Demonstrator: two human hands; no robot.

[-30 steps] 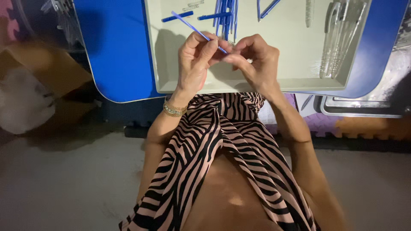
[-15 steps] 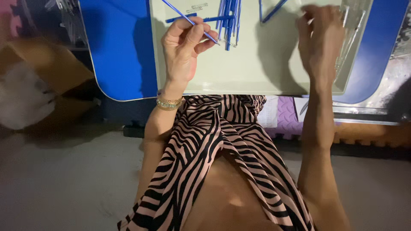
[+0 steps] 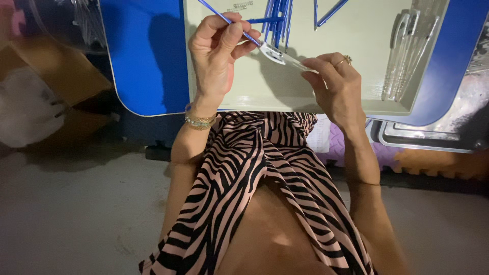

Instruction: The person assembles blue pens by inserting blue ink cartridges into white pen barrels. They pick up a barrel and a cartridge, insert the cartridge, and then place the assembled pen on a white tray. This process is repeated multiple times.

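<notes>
1. Fingers of the left hand are pinching a thin blue refill, closing around it above the tray
2. The right hand is gripping a clear pen barrel, its tip meeting the refill's end
3. More blue refills are lying just beyond; clear barrels are resting at the tray's right, on the blue table

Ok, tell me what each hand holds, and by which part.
Left hand: thin blue refill, pinched near its lower end. Right hand: clear pen barrel, gripped by fingertips at its right end.
</notes>
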